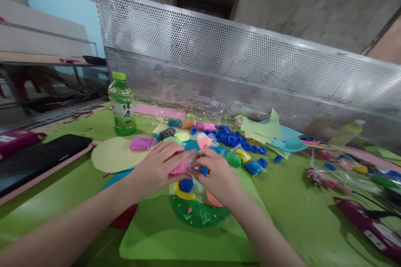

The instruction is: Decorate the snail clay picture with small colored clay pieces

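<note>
My left hand point(158, 166) and my right hand point(214, 173) meet over a green paper sheet point(153, 233). Both are closed on a small clear packet of pink clay point(180, 168), pinched between the fingertips of the two hands. My right hand also has a bit of blue clay point(203, 170) at its fingers. Just below the hands lies a round green clay disc point(196, 212) with a blue ball point(186, 185), a yellow arc and small grass marks on it.
A green tea bottle point(122, 106) stands at the back left beside a pale yellow paper circle point(114, 154). Several clay packets and blue rings point(233, 139) lie behind the hands. Paper sheets point(272, 131), a black phone point(34, 160) and a perforated metal screen point(250, 75) surround the green table.
</note>
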Action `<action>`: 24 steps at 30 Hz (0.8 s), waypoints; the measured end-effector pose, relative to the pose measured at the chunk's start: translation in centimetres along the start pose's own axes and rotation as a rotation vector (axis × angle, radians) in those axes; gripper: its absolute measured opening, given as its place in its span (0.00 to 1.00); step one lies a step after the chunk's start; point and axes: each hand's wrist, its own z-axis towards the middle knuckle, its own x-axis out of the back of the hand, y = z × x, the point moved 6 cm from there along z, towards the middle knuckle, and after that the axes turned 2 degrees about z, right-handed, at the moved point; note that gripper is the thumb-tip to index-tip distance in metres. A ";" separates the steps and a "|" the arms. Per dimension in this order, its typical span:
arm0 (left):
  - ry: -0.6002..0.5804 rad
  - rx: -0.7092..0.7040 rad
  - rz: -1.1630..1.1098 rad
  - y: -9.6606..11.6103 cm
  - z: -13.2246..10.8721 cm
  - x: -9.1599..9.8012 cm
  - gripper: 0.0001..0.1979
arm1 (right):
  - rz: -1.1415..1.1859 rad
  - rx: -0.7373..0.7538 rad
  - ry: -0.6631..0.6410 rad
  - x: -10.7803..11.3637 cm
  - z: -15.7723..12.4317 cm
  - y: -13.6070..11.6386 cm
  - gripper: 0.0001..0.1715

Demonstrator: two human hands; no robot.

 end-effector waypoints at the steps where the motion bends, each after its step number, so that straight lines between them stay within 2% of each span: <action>1: 0.010 0.002 0.000 0.1 0.0 0.0 0.21 | -0.008 0.006 0.003 0.0 0.0 0.0 0.05; 8: 0.036 0.079 0.016 -0.1 0.1 0.0 0.22 | -0.167 0.098 0.098 0.0 -0.2 -0.6 0.07; 12: 0.019 0.106 0.002 -0.3 -0.1 -0.4 0.23 | -0.237 0.074 0.137 0.0 -0.4 -0.7 0.08; 21: -0.020 0.052 -0.044 0.4 -0.5 -0.7 0.22 | 0.015 0.063 0.059 -0.3 0.0 0.5 0.07; 22: -0.017 0.067 -0.052 0.4 -0.4 -0.6 0.22 | 0.023 0.067 0.075 0.0 0.0 0.4 0.06; 24: 0.008 0.125 -0.069 0.1 -0.2 -0.3 0.22 | 0.048 0.049 0.192 1.3 -0.1 0.1 0.06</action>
